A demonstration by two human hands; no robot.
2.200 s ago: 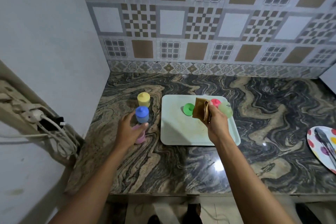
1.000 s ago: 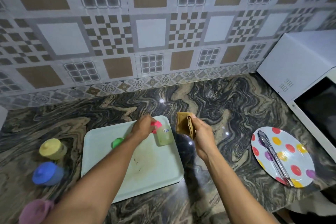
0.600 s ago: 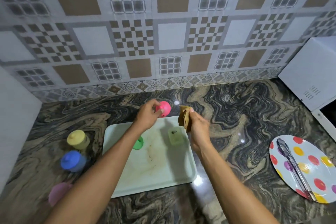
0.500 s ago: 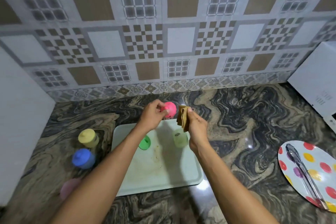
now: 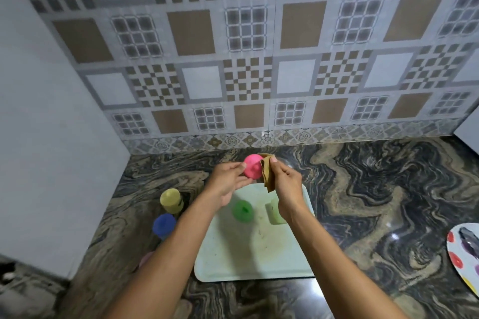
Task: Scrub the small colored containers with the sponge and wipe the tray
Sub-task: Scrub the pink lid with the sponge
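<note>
My left hand (image 5: 228,181) holds a pink container (image 5: 252,169) up above the far edge of the pale green tray (image 5: 248,261). My right hand (image 5: 285,184) grips a folded brown sponge (image 5: 267,175) pressed against the pink container's right side. On the tray lie a green lid (image 5: 242,211) and a pale green container (image 5: 274,211), partly hidden by my right wrist. The tray's middle carries brownish smears.
Left of the tray on the marble counter stand a yellow container (image 5: 171,201), a blue one (image 5: 163,225) and a pink one (image 5: 145,259) mostly behind my left forearm. A polka-dot plate (image 5: 460,256) lies at the right edge. Tiled wall behind, white wall left.
My left hand picked the pink container off the tray and raised it. My right hand brought the sponge against it. The view swung back to the left.
</note>
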